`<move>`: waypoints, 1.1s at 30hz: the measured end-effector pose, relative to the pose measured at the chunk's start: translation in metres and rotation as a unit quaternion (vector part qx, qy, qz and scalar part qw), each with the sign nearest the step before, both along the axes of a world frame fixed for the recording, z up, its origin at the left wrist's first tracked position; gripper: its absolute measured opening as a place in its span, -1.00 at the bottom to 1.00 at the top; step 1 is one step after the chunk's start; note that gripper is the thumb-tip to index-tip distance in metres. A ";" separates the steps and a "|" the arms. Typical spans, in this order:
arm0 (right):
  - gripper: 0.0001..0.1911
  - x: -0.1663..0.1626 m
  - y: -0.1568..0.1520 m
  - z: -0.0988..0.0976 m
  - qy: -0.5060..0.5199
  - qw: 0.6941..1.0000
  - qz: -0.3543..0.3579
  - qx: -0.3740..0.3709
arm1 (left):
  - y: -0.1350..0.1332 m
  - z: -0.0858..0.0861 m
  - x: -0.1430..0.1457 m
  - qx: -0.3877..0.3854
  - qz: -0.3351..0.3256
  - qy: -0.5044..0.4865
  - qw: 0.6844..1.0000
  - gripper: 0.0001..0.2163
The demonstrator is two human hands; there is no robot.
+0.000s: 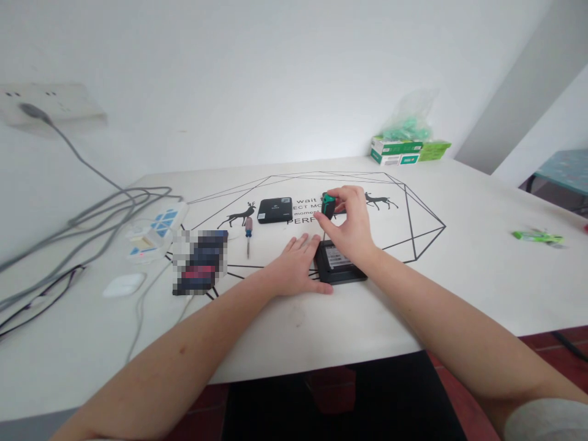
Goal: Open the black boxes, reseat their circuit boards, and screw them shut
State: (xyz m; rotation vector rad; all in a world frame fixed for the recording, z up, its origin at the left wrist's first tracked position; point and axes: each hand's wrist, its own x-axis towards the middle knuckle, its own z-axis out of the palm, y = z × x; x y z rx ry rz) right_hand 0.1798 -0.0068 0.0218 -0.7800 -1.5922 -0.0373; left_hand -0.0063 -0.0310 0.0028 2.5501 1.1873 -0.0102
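Note:
My right hand [350, 217] is closed around the green and black handle of a screwdriver [327, 208]. The screwdriver stands nearly upright, its thin shaft pointing down at a black rectangular device [334, 262] with a white printed label. Whether the tip sits in a screw is too small to see. My left hand [301, 266] lies flat with fingers stretched out, against the left side of that device, its thumb along the near left corner. Left of my hands lies a second screwdriver [248, 236] with a blue-banded handle. Behind it rests a flat black box [275, 210].
A pixelated, phone-like object [202, 263] lies left of my left forearm. Further left are a power strip [158, 229], a white case [124, 285], glasses [43, 301] and loose cables. Green and white boxes [395, 151] stand by the wall. A green wrapper [537, 237] lies right.

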 end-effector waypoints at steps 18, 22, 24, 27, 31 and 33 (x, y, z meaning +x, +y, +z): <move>-0.47 0.005 -0.002 0.006 -0.043 0.999 -0.006 0.008 | -0.003 -0.001 0.000 0.004 0.035 0.080 0.996 0.30; -0.58 0.006 -0.004 0.008 -0.034 0.999 0.016 0.005 | -0.003 -0.001 0.000 -0.001 0.036 0.083 0.996 0.32; -0.68 0.006 -0.005 0.008 -0.028 0.999 0.014 -0.007 | -0.004 0.000 0.000 0.000 0.032 0.083 0.996 0.33; -0.64 0.005 -0.005 0.007 -0.026 0.999 0.004 -0.041 | -0.004 0.000 0.000 0.000 0.031 0.082 0.996 0.35; -0.56 0.004 -0.003 0.007 -0.026 0.999 0.014 -0.042 | -0.003 -0.002 0.000 0.006 0.030 0.075 0.997 0.36; -0.59 0.004 -0.003 0.007 -0.024 0.999 0.008 -0.032 | -0.002 -0.004 -0.001 0.009 0.026 0.069 0.997 0.34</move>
